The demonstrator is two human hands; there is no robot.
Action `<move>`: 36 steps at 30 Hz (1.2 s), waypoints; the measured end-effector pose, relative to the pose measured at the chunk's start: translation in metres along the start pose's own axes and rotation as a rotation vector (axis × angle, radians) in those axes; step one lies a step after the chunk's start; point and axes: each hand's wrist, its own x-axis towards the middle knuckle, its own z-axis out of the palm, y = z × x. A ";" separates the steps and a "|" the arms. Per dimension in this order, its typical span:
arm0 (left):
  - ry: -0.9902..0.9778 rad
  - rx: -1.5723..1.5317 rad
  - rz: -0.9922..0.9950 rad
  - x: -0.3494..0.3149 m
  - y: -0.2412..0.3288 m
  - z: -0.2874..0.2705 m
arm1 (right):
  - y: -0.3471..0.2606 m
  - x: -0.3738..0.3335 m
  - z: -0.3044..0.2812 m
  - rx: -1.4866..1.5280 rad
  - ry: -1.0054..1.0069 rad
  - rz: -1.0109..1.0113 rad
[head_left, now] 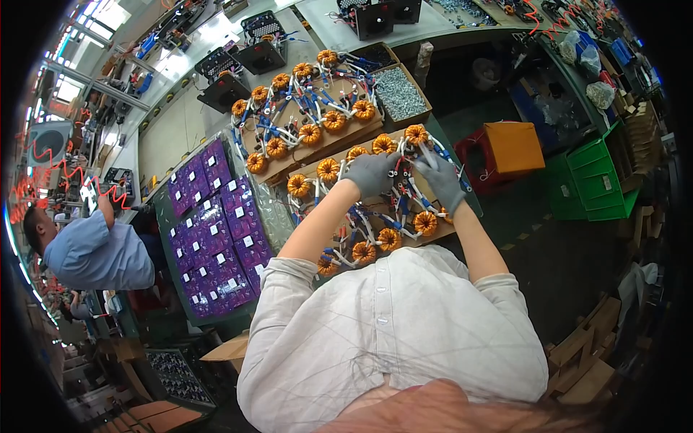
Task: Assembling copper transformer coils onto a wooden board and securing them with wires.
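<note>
Grey gloves cover both my hands. My left hand [371,175] is closed over the near cardboard tray [310,171], its fingertips among wire leads just below an orange copper-wound ring coil [384,144]. What it pinches is hidden. My right hand [442,179] is over the same tray's right part, fingers drawn together beside white and blue leads, below another ring coil [416,134]. Its fingertips are slightly blurred, so what they hold is unclear. More ring coils [426,223] with blue, white and red leads line the tray's near side.
A second tray of coils [310,134] lies beyond, beside a box of small metal screws [401,94]. Purple circuit boards [216,231] cover the left. An orange-topped stool [513,146] and a green crate [599,173] stand right. A person in blue [101,249] works at left.
</note>
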 end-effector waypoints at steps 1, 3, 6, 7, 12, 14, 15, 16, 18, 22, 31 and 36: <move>-0.006 -0.075 -0.030 0.000 0.002 -0.002 | -0.002 0.008 0.009 -0.095 0.011 -0.126; 0.011 -0.163 -0.042 -0.001 0.003 -0.004 | -0.011 0.023 0.024 -0.229 -0.042 -0.061; 0.008 -0.275 -0.095 0.000 -0.004 -0.001 | -0.006 0.037 0.035 -0.550 -0.177 -0.023; 0.003 -0.244 -0.133 -0.003 -0.006 0.001 | -0.009 0.038 0.040 -0.739 -0.265 -0.048; 0.054 -0.147 -0.011 -0.003 -0.002 -0.001 | 0.000 0.039 0.007 -1.027 -0.468 0.047; 0.023 -0.045 0.050 0.002 -0.005 0.005 | 0.020 0.035 -0.001 -0.674 -0.382 -0.062; -0.011 0.059 0.107 0.006 -0.007 0.008 | 0.027 0.033 0.000 -0.544 -0.345 -0.056; -0.011 0.057 0.120 0.010 -0.004 0.004 | 0.025 0.030 0.000 -0.548 -0.333 -0.051; -0.170 0.151 0.113 0.012 0.006 -0.011 | 0.008 0.023 0.004 -0.461 -0.289 0.063; -0.152 -0.079 0.092 0.020 -0.021 -0.003 | 0.023 0.026 0.007 -0.139 -0.260 0.253; -0.305 -0.273 0.033 0.022 -0.016 -0.013 | 0.028 0.029 0.002 0.070 -0.194 0.337; -0.337 -0.292 0.166 0.019 -0.030 -0.008 | 0.009 0.031 0.004 -0.114 -0.232 0.354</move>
